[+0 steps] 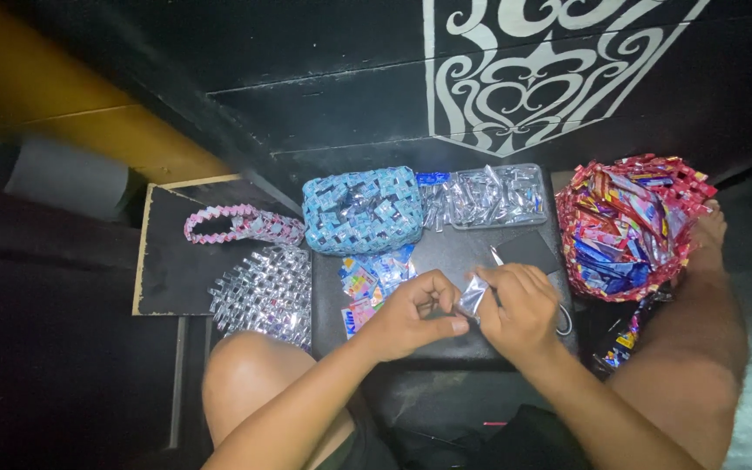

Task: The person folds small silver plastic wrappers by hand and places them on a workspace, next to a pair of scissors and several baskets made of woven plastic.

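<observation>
My left hand [411, 315] and my right hand [520, 309] meet over a black cushioned stool [446, 252], both pinching a small silver foil wrapper strip [473, 296] between the fingertips. Just left of my left hand lies a pile of colourful flat wrappers [367, 287]. Behind the hands sit a blue woven wrapper pouch [361, 210] and a heap of folded silver strips [489, 196]. A scissors handle [563, 320] peeks out by my right hand.
A red and blue woven wrapper basket [628, 226] rests by my right leg and foot. A silver woven piece [265, 294] and a pink woven strap [241, 224] lie on a dark board [163, 261] at the left. My left knee [245, 365] is below them.
</observation>
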